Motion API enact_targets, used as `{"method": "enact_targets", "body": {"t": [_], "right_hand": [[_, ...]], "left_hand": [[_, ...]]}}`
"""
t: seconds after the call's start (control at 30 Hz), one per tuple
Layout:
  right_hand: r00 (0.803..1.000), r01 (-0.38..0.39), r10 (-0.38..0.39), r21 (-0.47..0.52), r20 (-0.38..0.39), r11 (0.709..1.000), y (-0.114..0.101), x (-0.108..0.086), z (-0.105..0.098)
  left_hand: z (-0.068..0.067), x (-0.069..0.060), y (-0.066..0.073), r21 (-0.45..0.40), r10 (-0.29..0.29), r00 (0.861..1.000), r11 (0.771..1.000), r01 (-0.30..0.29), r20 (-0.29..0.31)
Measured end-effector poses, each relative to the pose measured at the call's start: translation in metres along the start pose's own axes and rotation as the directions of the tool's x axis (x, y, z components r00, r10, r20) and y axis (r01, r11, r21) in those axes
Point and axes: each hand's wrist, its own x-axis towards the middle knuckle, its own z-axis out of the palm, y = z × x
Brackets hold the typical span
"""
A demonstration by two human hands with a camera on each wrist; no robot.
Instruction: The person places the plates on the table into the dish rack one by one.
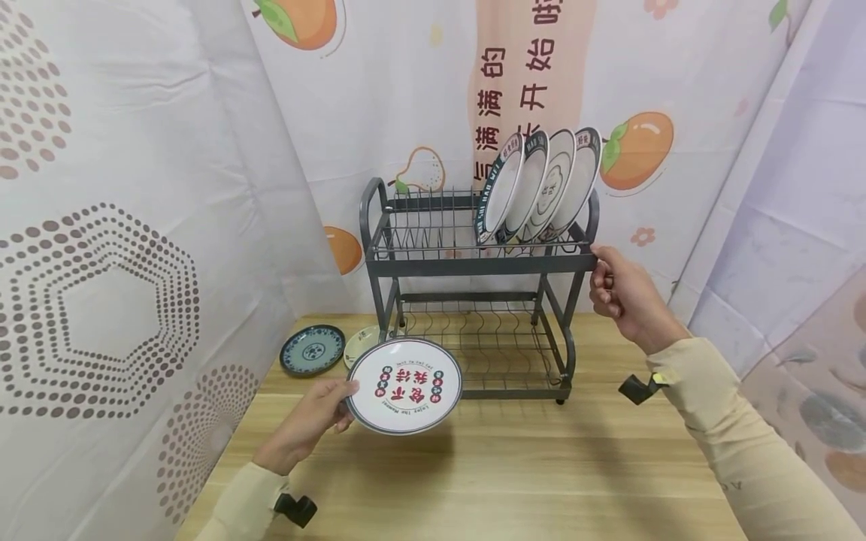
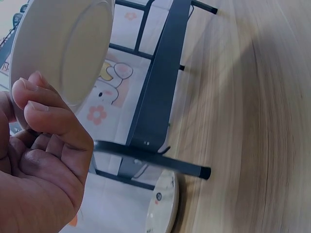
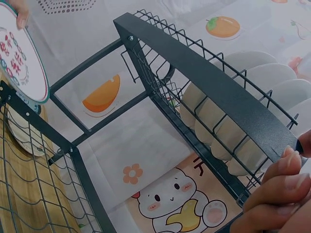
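My left hand pinches the left edge of a white plate with red characters and a dark rim, held above the table in front of the rack. In the left wrist view the underside of that plate shows, with curled fingers beneath its edge. My right hand grips the front right corner of the two-tier dark dish rack. Several plates stand tilted on edge in the right part of the upper tier. The lower tier shows bare wavy wires.
On the table, left of the rack, lie a blue patterned plate and a pale plate partly hidden behind the held one. Printed curtains hang behind the rack and at both sides.
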Motion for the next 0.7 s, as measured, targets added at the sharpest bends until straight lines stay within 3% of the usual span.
{"method": "enact_targets", "body": {"t": [0.13,0.33,0.4,0.57,0.7], "right_hand": [[1.0,-0.028,0.028,-0.022,0.012,0.999,0.005,-0.001,-0.001],[0.99,-0.027,0.01,0.122,0.14,0.992,0.034,-0.01,0.0],[0.985,-0.032,0.012,0.115,0.17,0.993,0.046,-0.014,0.003],[0.985,-0.082,0.093,-0.085,0.143,0.993,0.075,-0.019,0.01],[0.978,-0.156,0.19,-0.294,0.088,0.943,0.096,-0.024,0.018]], "left_hand": [[0.006,0.001,0.0,0.007,-0.015,1.0,1.0,0.015,-0.004],[0.012,0.005,0.0,-0.016,0.007,1.0,1.0,-0.007,0.005],[0.014,0.006,0.0,-0.015,0.013,1.0,1.0,-0.012,0.005],[0.017,0.008,0.001,-0.014,0.012,1.0,1.0,-0.012,0.004],[0.021,0.009,0.002,0.001,0.004,1.0,1.0,-0.004,0.006]]}}
